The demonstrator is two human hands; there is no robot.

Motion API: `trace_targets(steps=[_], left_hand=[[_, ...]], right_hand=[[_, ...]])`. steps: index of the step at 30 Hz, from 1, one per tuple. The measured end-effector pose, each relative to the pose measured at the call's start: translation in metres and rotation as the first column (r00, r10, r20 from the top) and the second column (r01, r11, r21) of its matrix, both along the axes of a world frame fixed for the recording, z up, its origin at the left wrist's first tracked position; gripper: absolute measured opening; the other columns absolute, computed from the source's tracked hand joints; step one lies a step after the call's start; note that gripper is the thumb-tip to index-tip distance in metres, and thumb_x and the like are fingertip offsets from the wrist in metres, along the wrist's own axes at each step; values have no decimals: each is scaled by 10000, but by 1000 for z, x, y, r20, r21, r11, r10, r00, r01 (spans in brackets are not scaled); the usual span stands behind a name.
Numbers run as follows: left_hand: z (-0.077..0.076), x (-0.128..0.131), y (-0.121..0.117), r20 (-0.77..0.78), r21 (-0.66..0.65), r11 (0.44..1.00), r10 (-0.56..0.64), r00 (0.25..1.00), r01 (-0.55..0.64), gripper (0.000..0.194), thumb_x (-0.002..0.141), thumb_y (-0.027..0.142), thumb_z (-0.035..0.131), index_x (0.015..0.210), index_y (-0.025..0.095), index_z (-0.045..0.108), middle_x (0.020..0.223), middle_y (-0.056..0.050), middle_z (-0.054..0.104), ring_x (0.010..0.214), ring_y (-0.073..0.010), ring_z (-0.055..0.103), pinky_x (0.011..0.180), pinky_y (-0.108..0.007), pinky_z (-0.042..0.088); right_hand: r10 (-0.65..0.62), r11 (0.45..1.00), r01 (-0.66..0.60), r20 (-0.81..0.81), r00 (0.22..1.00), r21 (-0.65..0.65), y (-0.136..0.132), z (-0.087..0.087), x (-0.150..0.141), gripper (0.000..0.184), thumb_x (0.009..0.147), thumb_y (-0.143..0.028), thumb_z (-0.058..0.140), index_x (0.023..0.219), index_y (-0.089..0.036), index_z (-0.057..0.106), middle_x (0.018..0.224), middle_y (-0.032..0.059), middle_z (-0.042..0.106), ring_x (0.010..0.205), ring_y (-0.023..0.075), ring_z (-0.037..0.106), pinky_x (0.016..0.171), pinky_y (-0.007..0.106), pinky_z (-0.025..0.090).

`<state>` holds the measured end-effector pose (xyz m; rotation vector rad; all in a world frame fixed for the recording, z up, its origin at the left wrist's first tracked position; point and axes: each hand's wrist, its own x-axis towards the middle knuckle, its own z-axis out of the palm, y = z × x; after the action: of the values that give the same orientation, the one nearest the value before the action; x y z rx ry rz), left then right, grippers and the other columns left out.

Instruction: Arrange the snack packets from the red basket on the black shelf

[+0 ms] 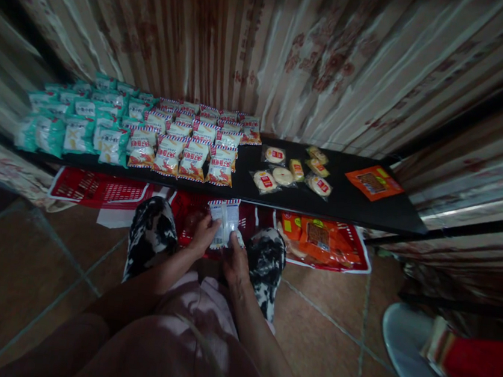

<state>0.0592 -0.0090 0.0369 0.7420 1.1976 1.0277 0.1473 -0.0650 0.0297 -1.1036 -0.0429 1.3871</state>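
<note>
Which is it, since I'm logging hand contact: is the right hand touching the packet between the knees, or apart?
Touching. The head view shows it: the thumb of the right hand lies against the packet, over its lower right part.

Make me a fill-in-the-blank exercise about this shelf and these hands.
The left hand holds the left side of the snack packet, the right hand its ____ side.
On the black shelf, the teal packets lie to the ____ of the striped-edge packets.
The flat packet at the shelf's right end is mostly ____.

Missing words: right; left; orange.
</note>
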Motion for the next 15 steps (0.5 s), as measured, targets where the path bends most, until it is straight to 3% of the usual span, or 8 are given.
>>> trace_targets(steps=[5,10,15], left_hand=[[-6,3,-1,-95,51,999,19,995,-14,289,728,324,662,974,178,625,879,-48,702,799,-184,643,754,-277,496],[2,4,-8,-41,44,997,-60,997,62,430,752,396,659,1129,200,598,1007,-57,700,895,-197,653,795,-276,507],[-3,5,-7,-58,92,993,-62,996,67,380,725,409,680,1017,173,625,964,-68,701,888,-212,652,813,-301,509]], right_hand=[[-21,999,22,-8,1000,42,2,-1,-3,408,649,-373,789,995,-188,676,867,15,740,862,215,685,761,334,557],[-72,996,72,3,997,47,1,2,-1,425,650,-382,786,1008,-188,665,891,22,739,900,227,683,789,359,561],[-53,998,53,19,998,44,2,6,2,425,640,-379,786,993,-176,663,859,26,738,902,238,683,786,364,561]])
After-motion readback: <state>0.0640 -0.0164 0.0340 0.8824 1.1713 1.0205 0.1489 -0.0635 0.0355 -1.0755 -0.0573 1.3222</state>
